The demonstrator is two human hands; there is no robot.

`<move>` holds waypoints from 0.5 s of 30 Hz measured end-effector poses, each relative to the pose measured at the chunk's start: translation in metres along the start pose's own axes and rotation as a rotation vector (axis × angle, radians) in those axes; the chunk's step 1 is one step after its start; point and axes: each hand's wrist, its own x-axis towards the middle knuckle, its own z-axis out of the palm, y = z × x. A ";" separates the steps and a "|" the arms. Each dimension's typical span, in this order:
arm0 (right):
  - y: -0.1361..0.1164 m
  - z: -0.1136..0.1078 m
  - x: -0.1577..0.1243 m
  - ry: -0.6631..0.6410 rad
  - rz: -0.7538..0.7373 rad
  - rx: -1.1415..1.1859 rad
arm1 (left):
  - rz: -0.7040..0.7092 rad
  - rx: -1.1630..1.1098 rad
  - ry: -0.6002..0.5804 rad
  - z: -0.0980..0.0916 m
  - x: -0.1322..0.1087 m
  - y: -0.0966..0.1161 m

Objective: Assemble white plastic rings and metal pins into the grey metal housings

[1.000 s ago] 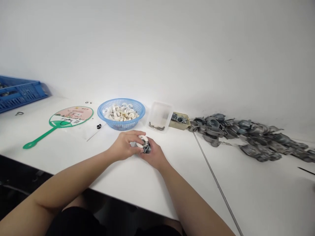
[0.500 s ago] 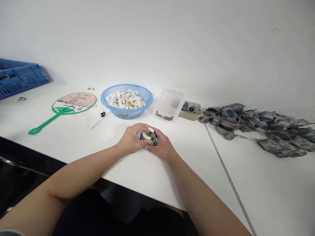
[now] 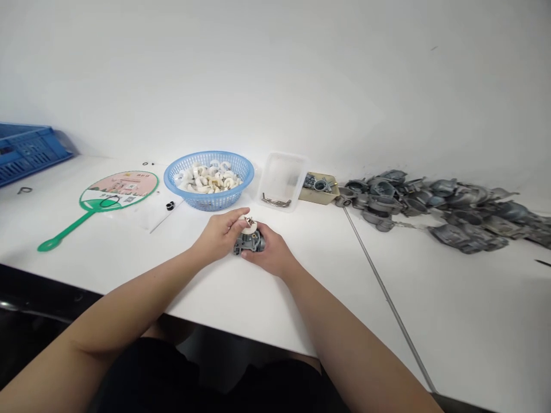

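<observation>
Near the front of the white table, my right hand (image 3: 274,249) is wrapped round the side of a grey metal carburetor body (image 3: 247,244). Over its top, a white curved carburetor float (image 3: 249,228) with a small metal part is pinched in the fingers of my left hand (image 3: 219,234). The float is lifted and tilted at the body; whether the two still touch cannot be made out. A blue basket (image 3: 209,201) of similar white floats (image 3: 210,179) stands just beyond my left hand.
A clear plastic box (image 3: 282,172) with thin metal pins (image 3: 276,202) leans beside a yellowish tray (image 3: 316,196) of small parts. Grey metal castings (image 3: 383,198) are heaped at right, past a metal strip (image 3: 383,287). A fan (image 3: 120,192) and blue crate (image 3: 30,152) are at left.
My left hand has raised the white float up from the carburetor body, where it lay half a second ago. My right hand keeps its hold. The view has shifted slightly right.
</observation>
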 end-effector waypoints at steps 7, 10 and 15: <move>-0.001 0.000 -0.002 0.008 -0.024 -0.005 | -0.167 -0.182 -0.277 -0.005 0.017 -0.015; -0.001 0.000 -0.001 -0.001 -0.025 0.006 | -0.178 -0.171 -0.276 -0.001 0.018 -0.013; -0.001 0.001 0.000 0.012 -0.038 0.003 | -0.070 -0.058 -0.152 0.008 0.011 -0.007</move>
